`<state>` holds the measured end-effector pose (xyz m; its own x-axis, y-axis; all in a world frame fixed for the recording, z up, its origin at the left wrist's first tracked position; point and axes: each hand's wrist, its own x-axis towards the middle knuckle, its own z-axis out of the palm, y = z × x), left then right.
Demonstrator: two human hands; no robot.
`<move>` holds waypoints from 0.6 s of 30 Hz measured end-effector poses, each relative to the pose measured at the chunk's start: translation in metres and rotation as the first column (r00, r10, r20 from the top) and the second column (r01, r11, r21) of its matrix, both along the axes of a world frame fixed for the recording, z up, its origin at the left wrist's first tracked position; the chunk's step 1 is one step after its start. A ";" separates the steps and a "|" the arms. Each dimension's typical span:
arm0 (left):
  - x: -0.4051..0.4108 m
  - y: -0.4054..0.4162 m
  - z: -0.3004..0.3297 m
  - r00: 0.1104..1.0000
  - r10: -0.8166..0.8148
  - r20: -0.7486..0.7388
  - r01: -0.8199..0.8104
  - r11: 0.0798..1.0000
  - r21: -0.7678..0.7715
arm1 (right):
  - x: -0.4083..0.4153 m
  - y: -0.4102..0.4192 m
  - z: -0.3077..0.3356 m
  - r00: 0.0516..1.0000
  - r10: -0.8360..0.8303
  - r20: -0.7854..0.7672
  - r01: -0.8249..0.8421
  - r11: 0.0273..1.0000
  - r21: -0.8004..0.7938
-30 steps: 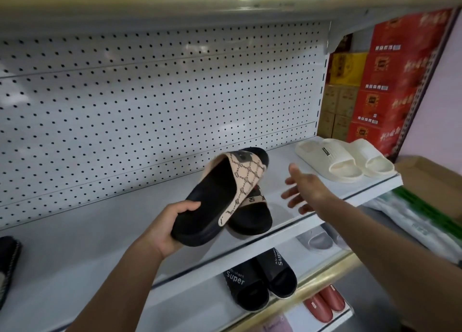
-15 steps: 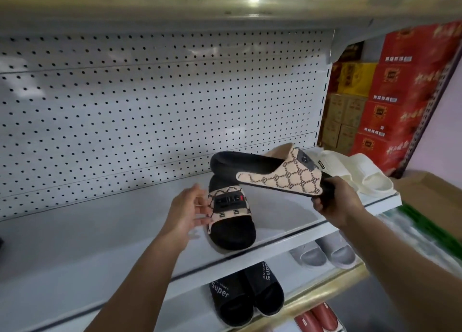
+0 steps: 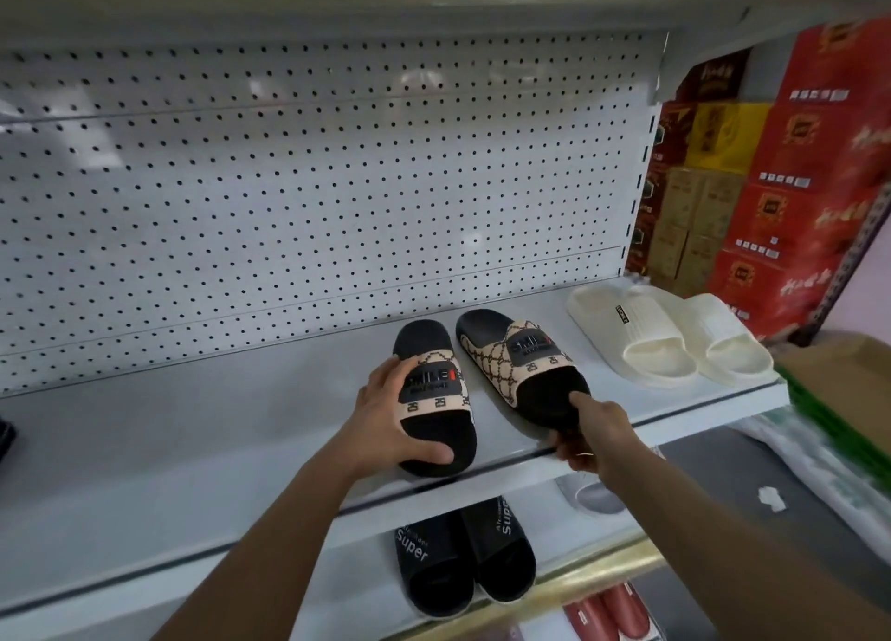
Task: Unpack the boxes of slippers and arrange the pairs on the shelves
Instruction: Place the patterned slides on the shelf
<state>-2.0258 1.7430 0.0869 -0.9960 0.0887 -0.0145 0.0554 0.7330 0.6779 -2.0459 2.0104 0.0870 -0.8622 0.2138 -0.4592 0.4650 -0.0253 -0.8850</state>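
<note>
You've got 2 black slippers w/ beige patterned straps flat on the shelf (image 3: 193, 447), side by side nr its front edge: left slipper (image 3: 436, 399) straight, right slipper (image 3: 523, 365) angled, its front end overhanging the edge.

Right hand (image 3: 595, 435) covers toe end of right patterned slipper (image 3: 523, 365). Grey slippers (image 3: 595, 498) on lower shelf mostly hidden behind right forearm. Red slippers (image 3: 607, 614) cut off at bottom edge. Dark item (image 3: 6, 440) cut at left edge, can't ID. Carton print (image 3: 815, 95) blurred, unreadable.
</note>
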 end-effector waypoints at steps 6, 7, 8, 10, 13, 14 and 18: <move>0.000 0.042 0.003 0.997 0.063 -0.036 -0.065 0.995 -0.075 | 0.000 0.006 -0.002 0.988 0.145 0.046 -0.151 0.967 0.203; -0.001 0.046 0.003 0.997 0.070 -0.031 -0.072 0.994 -0.082 | 0.001 0.006 -0.003 0.986 0.160 0.045 -0.166 0.961 0.219; -0.002 0.048 0.003 0.997 0.078 -0.025 -0.080 0.993 -0.091 | 0.001 0.007 -0.004 0.984 0.173 0.034 -0.176 0.955 0.238; -0.004 0.049 0.003 0.996 0.088 -0.013 -0.089 0.990 -0.107 | 0.000 0.009 -0.007 0.978 0.210 0.013 -0.204 0.930 0.305; -0.002 0.049 0.005 0.997 0.083 -0.005 -0.083 0.992 -0.094 | 0.004 0.012 -0.006 0.955 0.296 -0.008 -0.258 0.842 0.474; -0.001 0.050 0.006 0.997 0.083 -0.003 -0.083 0.993 -0.083 | 0.007 0.013 -0.006 0.950 0.313 -0.009 -0.265 0.818 0.511; -0.002 0.048 0.005 0.994 0.108 -0.025 -0.108 0.994 0.000 | 0.029 0.015 0.000 0.955 0.296 -0.016 -0.242 0.809 0.535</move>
<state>-2.0273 1.7910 0.0920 -0.9998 -0.0191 0.0107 -0.0068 0.7366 0.6762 -2.0174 2.0253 0.0868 -0.9537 0.1511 -0.2600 0.2991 0.5660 -0.7683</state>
